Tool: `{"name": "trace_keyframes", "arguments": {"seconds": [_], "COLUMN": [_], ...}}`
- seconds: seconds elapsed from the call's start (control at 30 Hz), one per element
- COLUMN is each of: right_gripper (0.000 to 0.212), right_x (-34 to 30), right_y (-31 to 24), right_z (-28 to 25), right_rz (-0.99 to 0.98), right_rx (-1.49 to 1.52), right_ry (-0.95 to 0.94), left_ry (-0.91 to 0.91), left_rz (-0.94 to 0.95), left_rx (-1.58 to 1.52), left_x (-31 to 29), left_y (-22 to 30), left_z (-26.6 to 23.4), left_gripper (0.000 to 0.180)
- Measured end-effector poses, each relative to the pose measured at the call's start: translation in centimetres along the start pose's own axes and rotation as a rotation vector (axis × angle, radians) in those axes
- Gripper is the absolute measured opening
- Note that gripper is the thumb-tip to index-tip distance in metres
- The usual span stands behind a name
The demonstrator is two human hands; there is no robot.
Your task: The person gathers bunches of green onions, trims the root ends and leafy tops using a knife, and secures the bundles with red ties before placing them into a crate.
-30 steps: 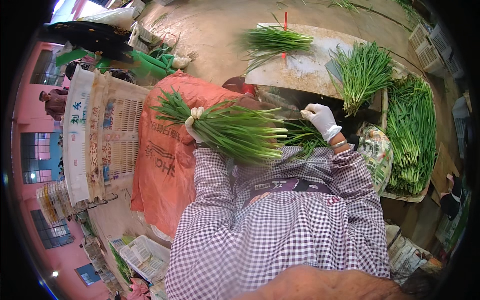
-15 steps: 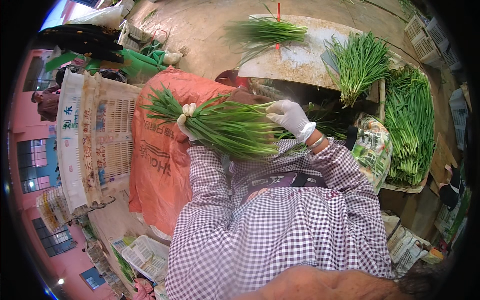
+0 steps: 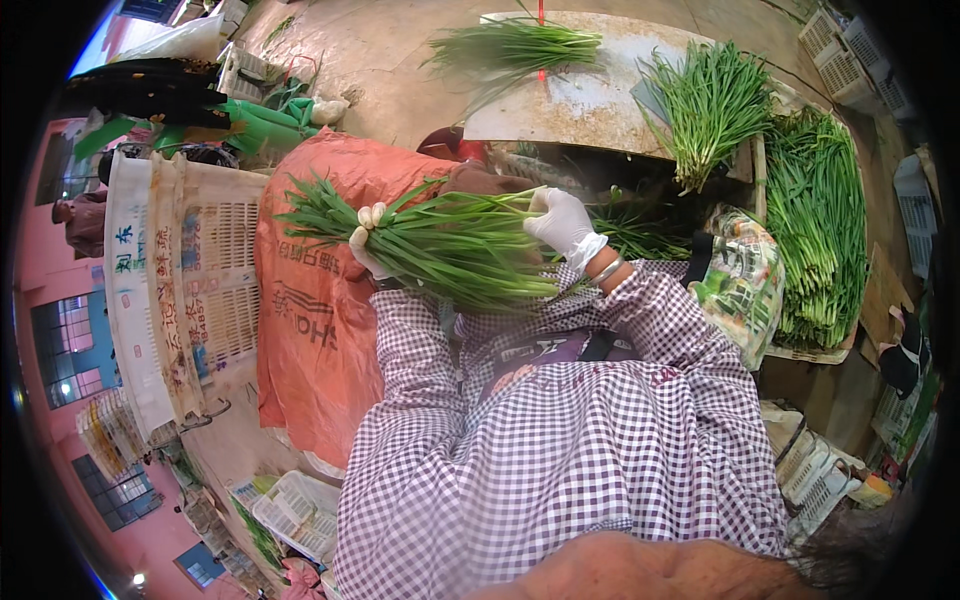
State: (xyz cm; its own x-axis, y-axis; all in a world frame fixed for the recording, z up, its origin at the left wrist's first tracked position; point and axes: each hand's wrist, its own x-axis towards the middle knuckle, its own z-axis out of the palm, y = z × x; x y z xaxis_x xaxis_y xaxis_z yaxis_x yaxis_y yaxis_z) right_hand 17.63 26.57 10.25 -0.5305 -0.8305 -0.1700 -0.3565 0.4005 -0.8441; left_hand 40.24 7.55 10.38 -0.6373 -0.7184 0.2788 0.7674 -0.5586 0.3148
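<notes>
While my left hand (image 3: 366, 240) clamps the chive bundle (image 3: 450, 245) level, my right hand (image 3: 563, 222) cups its far end — squaring stalks, I'd judge.

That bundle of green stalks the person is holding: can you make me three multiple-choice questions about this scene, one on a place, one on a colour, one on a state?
1. Where does the loose pile of greens at the top of the picture lie?
A. on the worn flat board
B. inside the white crate
C. on the person's lap

2. What colour is the sack beside the person's left arm?
A. blue
B. orange
C. black

3. How is the bundle of green stalks held?
A. lying loose on the floor
B. by one hand only
C. by both gloved hands

Answers:
1 A, the pile rests on the board, beside a second heap.
2 B, its cloth is plainly orange.
3 C, the left hand has its grip round one end and the right hand is on the other.
</notes>
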Motion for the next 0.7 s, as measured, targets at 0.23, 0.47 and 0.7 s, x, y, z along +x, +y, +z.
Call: {"name": "trace_keyframes", "arguments": {"seconds": [0.23, 0.47, 0.7], "right_gripper": [0.012, 0.015, 0.036], "right_x": [-0.2, -2.1, -3.6], "right_y": [3.5, 12.5, 5.8], "right_z": [-2.4, -7.0, 1.0], "right_rz": [-0.104, -0.034, 0.119], "right_rx": [-0.508, -1.006, 0.488], "right_ry": [0.1, 0.294, -0.368], "left_ry": [0.016, 0.037, 0.031], "left_rz": [-0.048, 0.035, 0.024], "left_rx": [0.052, -0.005, 0.019], "left_x": [-0.1, -0.7, -0.7], "left_y": [0.3, 0.7, 0.4], "left_z": [-1.9, -3.9, -4.3], "left_gripper": [0.015, 0.015, 0.014]}}
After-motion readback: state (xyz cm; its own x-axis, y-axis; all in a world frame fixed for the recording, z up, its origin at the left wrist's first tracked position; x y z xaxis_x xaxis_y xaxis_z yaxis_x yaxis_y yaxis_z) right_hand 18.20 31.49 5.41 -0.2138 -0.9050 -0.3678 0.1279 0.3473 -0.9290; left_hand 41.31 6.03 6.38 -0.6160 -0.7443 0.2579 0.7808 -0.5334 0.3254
